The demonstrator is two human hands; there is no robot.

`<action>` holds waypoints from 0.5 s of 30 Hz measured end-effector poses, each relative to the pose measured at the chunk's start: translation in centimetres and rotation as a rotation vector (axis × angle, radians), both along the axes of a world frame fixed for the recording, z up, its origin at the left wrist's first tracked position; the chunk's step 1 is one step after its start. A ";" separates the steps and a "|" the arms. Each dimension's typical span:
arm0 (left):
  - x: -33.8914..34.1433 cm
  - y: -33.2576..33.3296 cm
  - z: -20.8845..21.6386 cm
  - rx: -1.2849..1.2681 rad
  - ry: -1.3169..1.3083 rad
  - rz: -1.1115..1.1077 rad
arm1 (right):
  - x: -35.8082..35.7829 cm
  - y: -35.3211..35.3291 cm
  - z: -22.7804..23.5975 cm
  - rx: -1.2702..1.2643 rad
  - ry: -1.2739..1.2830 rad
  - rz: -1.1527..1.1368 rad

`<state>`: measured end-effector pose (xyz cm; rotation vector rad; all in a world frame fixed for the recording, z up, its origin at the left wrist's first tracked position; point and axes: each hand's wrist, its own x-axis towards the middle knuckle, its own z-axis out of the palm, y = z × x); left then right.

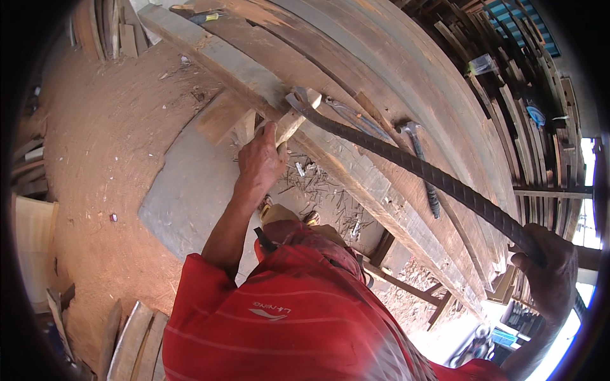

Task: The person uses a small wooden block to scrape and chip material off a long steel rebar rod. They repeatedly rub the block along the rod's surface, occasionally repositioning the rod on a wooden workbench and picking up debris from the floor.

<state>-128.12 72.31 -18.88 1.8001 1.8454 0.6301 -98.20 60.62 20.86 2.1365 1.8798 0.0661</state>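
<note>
My left hand [262, 155] is closed around a short pale wooden piece [291, 126], which lies across the near edge of a long thick plank [356, 171]. Far out to the right, my right hand [549, 273] is wrapped round the shaft of a long pry bar [413, 164] of dark ribbed steel. The bar slants up and left over the boards, and its forked, curved end rests at the wooden piece, just beyond my left fingers. Whether the fork grips a nail there is too small to tell.
A claw hammer [419, 162] and a slim metal-framed tool [359, 119] lie on the wide stacked boards [406, 70]. A yellow-handled tool [206, 18] is at the far left end. Loose nails [340, 200] litter the ground below. Stacked timber [515, 120] stands at right.
</note>
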 end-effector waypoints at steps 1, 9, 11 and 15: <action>0.1 0.0 0.2 -0.019 0.019 -0.022 | -0.8 0.5 0.6 -0.065 -0.020 -0.088; 0.5 0.2 0.3 0.015 -0.015 -0.050 | -0.1 -1.6 -4.3 0.049 -0.054 0.164; 0.2 -0.6 0.5 0.016 0.051 -0.023 | 4.1 -2.7 -9.6 0.003 0.113 0.104; 0.6 1.7 1.7 -0.060 -0.011 -0.159 | 6.8 -6.4 -13.5 0.013 0.124 0.012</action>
